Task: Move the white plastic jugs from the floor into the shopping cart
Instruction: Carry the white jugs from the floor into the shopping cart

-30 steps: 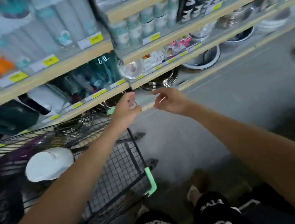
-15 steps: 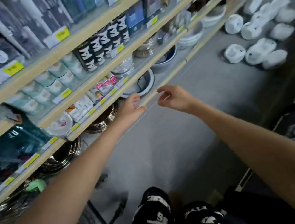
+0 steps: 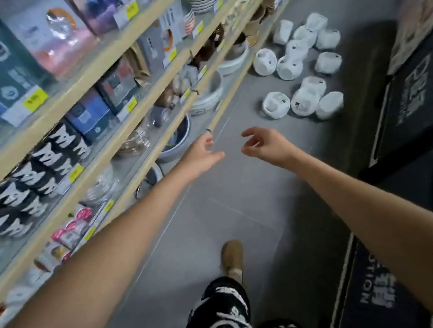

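Cart is gone from view, jugs (image 3: 274, 105) far right are neared; left hand (image 3: 202, 154) and right hand (image 3: 264, 145), slack and empty, are best lowered to the nearest

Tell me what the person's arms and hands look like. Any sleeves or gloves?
No sleeves and no gloves. The left arm and right arm are bare as far as the picture shows, and so are the left hand and right hand. No watch or bracelet shows. Lower down are black shorts or trousers with white swirls and a brown shoe.
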Available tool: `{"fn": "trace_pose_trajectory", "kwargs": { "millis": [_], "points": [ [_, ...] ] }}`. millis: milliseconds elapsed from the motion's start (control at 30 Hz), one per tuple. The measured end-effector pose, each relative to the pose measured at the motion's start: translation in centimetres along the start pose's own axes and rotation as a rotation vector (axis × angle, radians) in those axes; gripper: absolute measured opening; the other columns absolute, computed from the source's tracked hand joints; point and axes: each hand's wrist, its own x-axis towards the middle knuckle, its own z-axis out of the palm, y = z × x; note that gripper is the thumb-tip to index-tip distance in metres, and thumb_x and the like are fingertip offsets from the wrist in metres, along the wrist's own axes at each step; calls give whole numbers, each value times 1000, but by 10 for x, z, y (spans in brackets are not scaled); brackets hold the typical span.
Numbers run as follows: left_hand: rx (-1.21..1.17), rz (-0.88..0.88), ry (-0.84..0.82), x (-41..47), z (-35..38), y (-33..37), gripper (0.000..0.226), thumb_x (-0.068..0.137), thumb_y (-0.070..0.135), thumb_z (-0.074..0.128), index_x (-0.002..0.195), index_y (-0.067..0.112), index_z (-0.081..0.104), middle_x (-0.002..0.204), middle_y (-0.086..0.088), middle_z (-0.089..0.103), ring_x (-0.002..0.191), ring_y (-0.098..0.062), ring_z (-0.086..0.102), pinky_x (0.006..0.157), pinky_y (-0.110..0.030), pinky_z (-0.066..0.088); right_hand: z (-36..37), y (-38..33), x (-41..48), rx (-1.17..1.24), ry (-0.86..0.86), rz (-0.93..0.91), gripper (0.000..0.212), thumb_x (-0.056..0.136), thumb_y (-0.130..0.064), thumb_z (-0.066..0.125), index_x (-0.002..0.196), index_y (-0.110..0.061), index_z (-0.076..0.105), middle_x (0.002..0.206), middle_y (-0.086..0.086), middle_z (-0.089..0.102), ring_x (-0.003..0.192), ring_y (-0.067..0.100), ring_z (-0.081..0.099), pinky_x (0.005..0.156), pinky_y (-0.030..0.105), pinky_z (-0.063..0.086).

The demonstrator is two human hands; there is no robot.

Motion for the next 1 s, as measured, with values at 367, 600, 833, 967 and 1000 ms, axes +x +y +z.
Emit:
{"fn": "trace_pose_trajectory", "kwargs": {
  "millis": [367, 600, 833, 967, 1000],
  "points": [
    [155, 53, -254, 234, 48, 133, 60, 89, 22, 61, 142, 10, 35, 144, -4, 43, 123, -20, 50, 100, -33, 41, -156, 58, 156, 69, 150, 193, 39, 86, -14, 63, 124, -10, 56, 91, 2, 63, 80, 13, 58, 72, 19, 45],
    [224, 23, -308, 378, 92, 192, 58, 88, 23, 63, 139, 11, 39, 142, -6, 46, 120, -21, 53, 101, -33, 41, -258, 119, 271, 75, 182, 241, 39, 84, -16, 64, 122, -11, 57, 89, 2, 64, 82, 16, 61, 85, 33, 50],
    [210, -116, -337, 525, 142, 254, 58, 90, 23, 61, 141, 10, 36, 140, -4, 47, 120, -19, 51, 88, -22, 36, -358, 181, 400, 130, 109, 319, 38, 86, -16, 64, 123, -10, 55, 102, 15, 68, 87, 24, 63, 89, 40, 51],
    [132, -222, -249, 596, 169, 265, 18, 89, 21, 62, 92, 31, 47, 88, 13, 49, 95, -15, 47, 63, -15, 33, -392, 213, 459, 110, 52, 368, 40, 88, -13, 62, 126, -6, 53, 91, 11, 65, 82, 17, 57, 69, 9, 44],
    [100, -251, -236, 610, 175, 266, 27, 89, 21, 62, 80, 32, 39, 78, 16, 41, 91, -14, 45, 60, -12, 30, -398, 221, 474, 112, 44, 382, 40, 88, -12, 62, 127, -5, 53, 89, 8, 63, 82, 16, 56, 61, 4, 40]
  ]
}}
